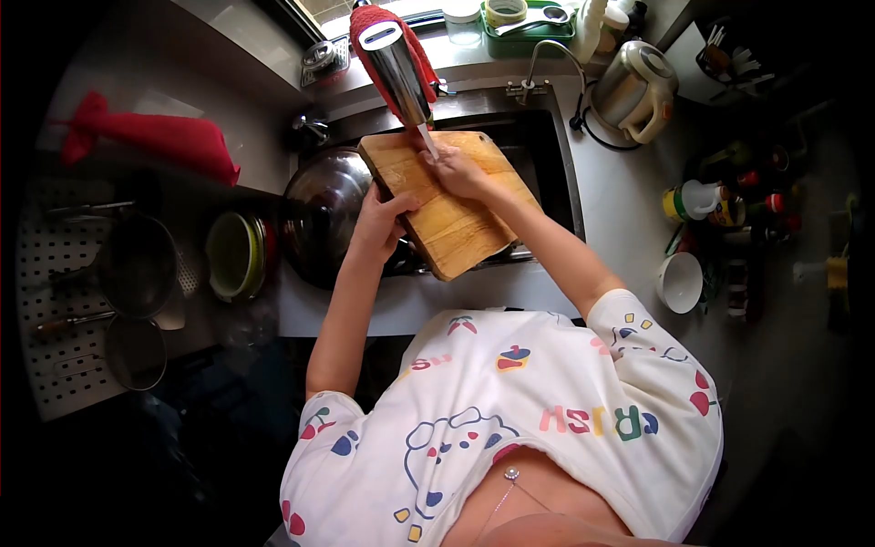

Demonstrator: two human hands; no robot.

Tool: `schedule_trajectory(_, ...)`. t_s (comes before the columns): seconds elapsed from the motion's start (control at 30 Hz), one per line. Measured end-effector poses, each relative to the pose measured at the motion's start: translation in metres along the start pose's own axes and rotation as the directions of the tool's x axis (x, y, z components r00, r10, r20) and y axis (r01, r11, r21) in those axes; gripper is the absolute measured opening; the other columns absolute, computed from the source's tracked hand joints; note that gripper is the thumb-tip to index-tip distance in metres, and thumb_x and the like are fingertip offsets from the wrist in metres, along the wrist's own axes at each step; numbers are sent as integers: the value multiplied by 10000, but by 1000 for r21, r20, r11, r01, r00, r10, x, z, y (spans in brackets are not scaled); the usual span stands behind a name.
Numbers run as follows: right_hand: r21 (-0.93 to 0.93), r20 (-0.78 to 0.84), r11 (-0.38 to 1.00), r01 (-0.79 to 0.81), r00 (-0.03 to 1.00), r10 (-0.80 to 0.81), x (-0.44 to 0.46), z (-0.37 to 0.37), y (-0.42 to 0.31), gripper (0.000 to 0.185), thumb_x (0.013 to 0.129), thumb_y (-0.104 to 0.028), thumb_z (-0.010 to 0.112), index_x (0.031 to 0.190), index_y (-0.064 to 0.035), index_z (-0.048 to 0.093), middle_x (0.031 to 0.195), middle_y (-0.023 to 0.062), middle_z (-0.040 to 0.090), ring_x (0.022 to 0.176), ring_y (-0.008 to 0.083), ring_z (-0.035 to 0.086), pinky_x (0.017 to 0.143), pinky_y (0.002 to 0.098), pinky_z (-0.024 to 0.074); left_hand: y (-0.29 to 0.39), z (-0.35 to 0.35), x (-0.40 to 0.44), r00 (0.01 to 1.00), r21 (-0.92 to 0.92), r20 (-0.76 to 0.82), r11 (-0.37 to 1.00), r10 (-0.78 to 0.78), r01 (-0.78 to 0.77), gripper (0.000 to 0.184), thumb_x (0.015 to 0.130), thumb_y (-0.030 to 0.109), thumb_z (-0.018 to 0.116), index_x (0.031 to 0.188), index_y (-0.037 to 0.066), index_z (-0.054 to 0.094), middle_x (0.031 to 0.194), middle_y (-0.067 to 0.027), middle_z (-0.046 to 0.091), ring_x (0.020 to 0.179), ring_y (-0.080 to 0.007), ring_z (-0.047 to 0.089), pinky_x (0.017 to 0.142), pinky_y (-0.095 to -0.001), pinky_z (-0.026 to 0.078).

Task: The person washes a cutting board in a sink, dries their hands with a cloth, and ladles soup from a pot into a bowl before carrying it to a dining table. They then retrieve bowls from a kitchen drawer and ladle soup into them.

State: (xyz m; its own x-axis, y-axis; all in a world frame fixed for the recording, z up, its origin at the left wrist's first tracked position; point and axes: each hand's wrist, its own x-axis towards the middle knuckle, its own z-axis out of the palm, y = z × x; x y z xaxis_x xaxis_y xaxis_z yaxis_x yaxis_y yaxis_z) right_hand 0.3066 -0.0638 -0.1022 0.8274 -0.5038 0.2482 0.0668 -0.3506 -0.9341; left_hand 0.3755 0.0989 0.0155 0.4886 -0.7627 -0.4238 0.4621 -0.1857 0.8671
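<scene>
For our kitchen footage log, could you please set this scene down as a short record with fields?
Left hand: grips the left edge of the wooden board, thumb on its upper face
Right hand: appears to rest on the board's face; finger grip unclear
Board position: held over the sink
Faucet: chrome, red cloth around it, water apparently running
Right counter: kettle, white bowl

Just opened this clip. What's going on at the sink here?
A person is holding a wooden board over the sink. The left hand grips its left edge, thumb on top; the right hand is at its upper face, beside the water stream from the tap. A large shiny metal vessel sits to the board's left.
</scene>
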Motion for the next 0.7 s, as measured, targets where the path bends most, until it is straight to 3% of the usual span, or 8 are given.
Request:
schedule_trajectory(0.23,-287,-155,889,-356,934,323,0,-33,106,553,983,-307,302,1395,59,353,1478,225,312,1393,323,272,1157,370,196,9,11,-10,1000,-20,-3,1000,17,-17,502,693,-29,648,1156,67,477,952,-25,577,687,-71,559,390,-165,343)
schedule_trajectory(0.3,-122,-147,976,-179,976,160,5,-7,66,539,983,-292,340,1402,48,344,1471,229,323,1396,320,268,1157,373,193,4,9,1,999,30,29,999,18,-19,512,689,-31,650,1161,67,477,955,-26,577,689,-77,559,398,-171,346)
schedule_trajectory(0.33,-28,-99,996,-88,991,85,9,6,44,524,972,-265,395,1392,45,358,1460,228,345,1388,311,288,1155,362,200,2,7,6,999,55,25,998,-20,19,555,706,-71,618,1226,32,456,1111,-89,568,996,-208,590,852,-315,509)
schedule_trajectory(0.4,-101,31,994,-51,998,55,3,6,-43,498,950,-222,476,1404,-40,380,1408,237,405,1286,370,413,1064,388,337,-5,3,15,999,71,-16,997,-41,42,561,703,-73,624,1227,33,456,1106,-87,568,987,-211,593,852,-314,510)
schedule_trajectory(0.43,-186,-20,931,315,946,-324,2,12,-43,501,948,-225,482,1411,-69,373,1379,237,431,1233,391,456,1012,407,379,-3,6,17,998,82,-36,995,-52,55,564,701,-74,627,1227,34,456,1104,-87,569,983,-213,595,852,-313,510)
schedule_trajectory(0.57,84,-19,995,-49,999,50,-5,-3,12,515,983,-268,392,1440,-42,318,1436,193,399,1331,314,380,1098,365,305,6,5,5,998,14,-54,1000,10,-9,534,683,-52,648,1175,63,474,1019,-63,594,830,-154,628,508,-195,468)
schedule_trajectory(0.6,-150,-74,983,-107,993,97,-9,-7,53,465,993,-207,373,1410,0,375,1489,156,338,1403,250,274,1156,316,188,12,7,0,998,-21,-57,1000,8,-9,539,688,-62,641,1186,51,470,1069,-77,584,895,-174,617,609,-221,506)
schedule_trajectory(0.7,-169,-133,915,-367,928,347,-23,-40,88,538,980,-263,335,1409,61,324,1501,196,289,1420,271,225,1158,317,178,15,1,-4,1000,-55,-30,998,4,-5,536,693,-75,624,1191,41,467,1087,-84,578,961,-191,603,705,-248,516)
